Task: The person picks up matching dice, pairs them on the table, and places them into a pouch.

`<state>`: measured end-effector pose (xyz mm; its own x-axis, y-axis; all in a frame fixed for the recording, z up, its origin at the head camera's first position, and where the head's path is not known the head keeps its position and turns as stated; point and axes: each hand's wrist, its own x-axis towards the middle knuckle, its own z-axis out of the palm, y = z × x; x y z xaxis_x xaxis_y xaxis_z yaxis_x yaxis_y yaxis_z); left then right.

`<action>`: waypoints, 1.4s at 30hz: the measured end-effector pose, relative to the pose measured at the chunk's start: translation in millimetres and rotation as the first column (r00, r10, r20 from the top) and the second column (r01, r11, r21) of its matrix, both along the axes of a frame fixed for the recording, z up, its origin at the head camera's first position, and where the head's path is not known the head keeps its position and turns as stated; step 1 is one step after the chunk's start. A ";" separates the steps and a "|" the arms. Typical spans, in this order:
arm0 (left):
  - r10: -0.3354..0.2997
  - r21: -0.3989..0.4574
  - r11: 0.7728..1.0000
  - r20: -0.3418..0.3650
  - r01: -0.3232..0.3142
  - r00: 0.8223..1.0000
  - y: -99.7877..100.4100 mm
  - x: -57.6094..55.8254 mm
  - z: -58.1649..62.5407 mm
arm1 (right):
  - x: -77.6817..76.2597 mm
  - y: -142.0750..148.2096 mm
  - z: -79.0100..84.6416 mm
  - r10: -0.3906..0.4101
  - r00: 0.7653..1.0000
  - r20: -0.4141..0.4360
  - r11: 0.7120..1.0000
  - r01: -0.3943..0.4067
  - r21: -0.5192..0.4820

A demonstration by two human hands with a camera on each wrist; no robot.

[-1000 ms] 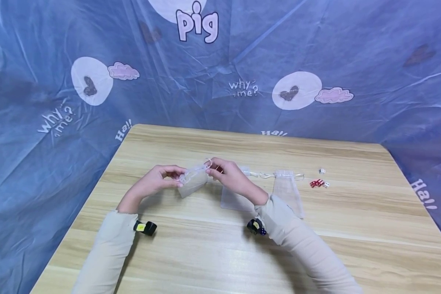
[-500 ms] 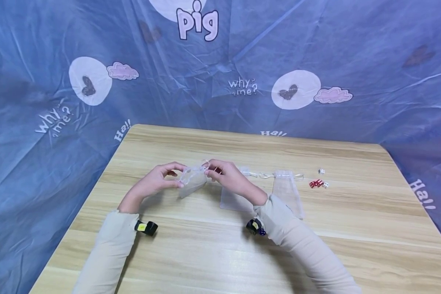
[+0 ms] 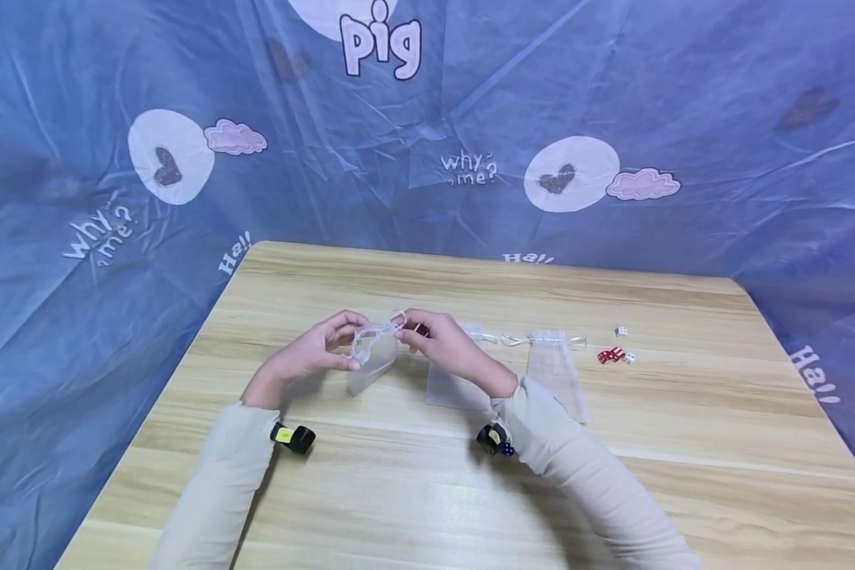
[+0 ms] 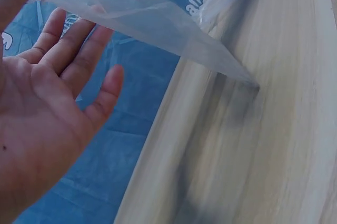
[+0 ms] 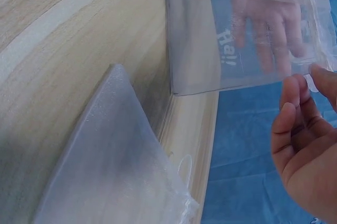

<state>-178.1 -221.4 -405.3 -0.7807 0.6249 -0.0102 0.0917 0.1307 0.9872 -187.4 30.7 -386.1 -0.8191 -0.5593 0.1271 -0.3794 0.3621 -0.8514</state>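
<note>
A sheer white drawstring bag (image 3: 374, 370) hangs slantwise between my two hands, above the wooden table. My right hand (image 3: 442, 340) pinches its top edge by the drawstring, fingers curled. Something small and red (image 3: 422, 329) shows under those fingers, mostly hidden. At the other side of the bag's mouth, my left hand (image 3: 321, 347) has its thumb against the rim. The left fingers are spread and nearly straight behind the bag, as the left wrist view shows. Through the sheer fabric (image 5: 195, 45), the right wrist view shows the left fingers.
Two more sheer bags, a partly covered one (image 3: 458, 389) and a full-view one (image 3: 557, 372), lie flat to the right. Red dice (image 3: 610, 355) and white dice, one farther back (image 3: 621, 331), sit beyond. A dark blue die (image 3: 507, 449) is by my right wrist camera.
My left hand has shifted slightly right and its fingers have spread, so the bag's mouth looks wider. The right hand has hardly moved.
</note>
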 end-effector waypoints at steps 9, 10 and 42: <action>-0.110 0.070 0.992 0.035 0.107 0.993 6.0 -6.1 -7.6 | 0.4 0.8 1.9 -0.015 1.000 0.003 1.000 0.015 0.019; -0.120 0.079 0.990 0.042 0.116 0.992 6.9 -6.2 -8.2 | 0.2 0.8 1.8 -0.019 1.000 0.002 1.000 0.019 0.021; -0.104 0.012 0.995 0.025 0.104 0.994 16.0 -3.9 -6.9 | 15.8 7.5 14.5 -0.069 0.998 -0.005 0.996 0.068 -0.065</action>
<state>-182.0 -205.4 -412.2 -0.7112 0.7027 -0.0227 0.0786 0.1115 0.9907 -171.6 38.2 -371.6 -0.8540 -0.4924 0.1678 -0.3623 0.3314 -0.8712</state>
